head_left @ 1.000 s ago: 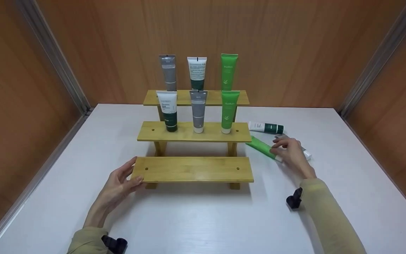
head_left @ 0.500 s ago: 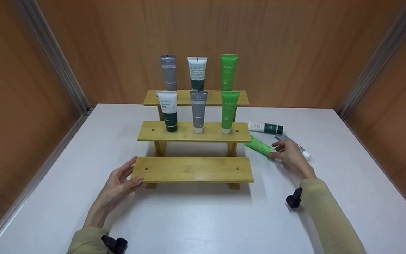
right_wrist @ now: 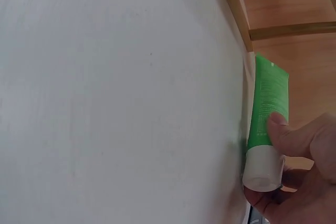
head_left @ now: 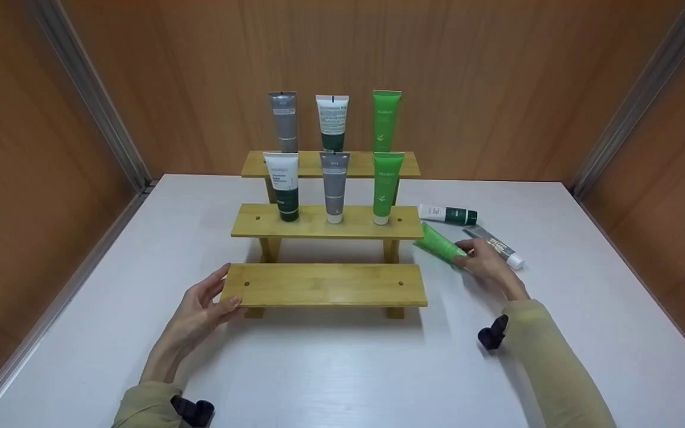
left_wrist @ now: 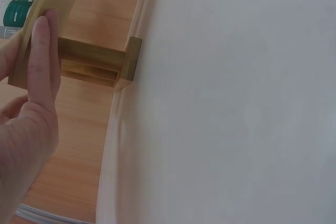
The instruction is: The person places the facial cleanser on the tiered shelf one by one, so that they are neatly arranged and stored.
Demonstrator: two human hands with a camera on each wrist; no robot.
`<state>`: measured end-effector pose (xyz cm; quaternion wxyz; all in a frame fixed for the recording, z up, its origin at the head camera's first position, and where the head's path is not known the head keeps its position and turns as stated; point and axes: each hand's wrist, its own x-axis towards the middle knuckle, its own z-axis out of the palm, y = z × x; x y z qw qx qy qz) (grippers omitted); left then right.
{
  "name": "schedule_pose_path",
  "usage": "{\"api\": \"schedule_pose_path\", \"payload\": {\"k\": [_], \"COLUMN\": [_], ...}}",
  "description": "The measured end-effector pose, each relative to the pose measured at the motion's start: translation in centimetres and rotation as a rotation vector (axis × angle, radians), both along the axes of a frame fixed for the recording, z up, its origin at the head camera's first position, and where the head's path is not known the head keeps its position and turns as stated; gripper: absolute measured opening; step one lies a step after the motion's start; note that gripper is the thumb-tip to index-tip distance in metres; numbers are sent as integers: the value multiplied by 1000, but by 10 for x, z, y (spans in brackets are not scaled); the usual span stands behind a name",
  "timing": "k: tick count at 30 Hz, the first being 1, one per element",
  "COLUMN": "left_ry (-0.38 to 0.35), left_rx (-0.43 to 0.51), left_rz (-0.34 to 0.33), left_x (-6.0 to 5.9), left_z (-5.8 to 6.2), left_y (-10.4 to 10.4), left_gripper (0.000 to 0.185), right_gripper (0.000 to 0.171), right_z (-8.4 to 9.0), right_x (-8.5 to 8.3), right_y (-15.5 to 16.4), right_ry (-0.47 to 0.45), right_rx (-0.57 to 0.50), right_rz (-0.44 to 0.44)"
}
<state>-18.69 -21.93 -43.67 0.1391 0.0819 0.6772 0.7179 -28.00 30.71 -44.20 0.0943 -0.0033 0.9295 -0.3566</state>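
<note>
Green tube [head_left: 437, 244] gripped at its white-capped end, thumb on top and fingers curled beneath, by right hand [head_left: 484, 261]; seen just right of the stand's middle tier, flat crimped end toward the wood. In the right wrist view, same green tube [right_wrist: 269, 103] pinched near the cap by right hand [right_wrist: 299, 166]; could not be told whether resting on or raised off the surface.

Pictured around it, on white table [head_left: 342, 368] walled by wood-grain panels: three-tier wooden stand [head_left: 326, 285], stepped upward toward the back. Bottom tier clasped at its left end by left hand [head_left: 200, 309], thumb on top, fingers along the edge; confirmed from the left wrist view, left hand [left_wrist: 26, 129] with fingers laid flat against the plank's end.

Stood upright, caps down, on top tier [head_left: 330, 164]: one grey, one white-and-dark-green, one green tube. Stood likewise on middle tier [head_left: 326, 222]: one white-and-dark-green, one grey, one green.

Left lying on the table beyond the right hand: white-and-dark-green tube [head_left: 448, 214] near the middle tier's right end, and grey tube [head_left: 493, 245] with white cap, just beside the fingers, apart from the green one.
</note>
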Motion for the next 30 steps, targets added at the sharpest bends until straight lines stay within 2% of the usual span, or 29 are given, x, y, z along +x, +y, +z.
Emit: {"api": "schedule_pose_path", "payload": {"k": [7,15,18,24,30], "left_ry": [-2,-2,-4,-6,-3], "left_rx": [-8,5,4,4,7], "left_rz": [5,-1,3,7,1], "left_x": [0,0,0,0,0], "left_z": [0,0,1,0,0], "left_y": [-1,-1,-1,-1,-1], "left_gripper": [78,77,79,79,77], "right_gripper": [44,37,37,39,41], "right_z": [3,9,12,19,29], "right_x": [5,12,16,23,35], "right_y": [-2,-2,-4,-6,-10], "right_ry": [27,160,184,193,201], "right_rx": [-36,-79,-116,-193,-224], "right_rz": [8,62,64,33,24]}}
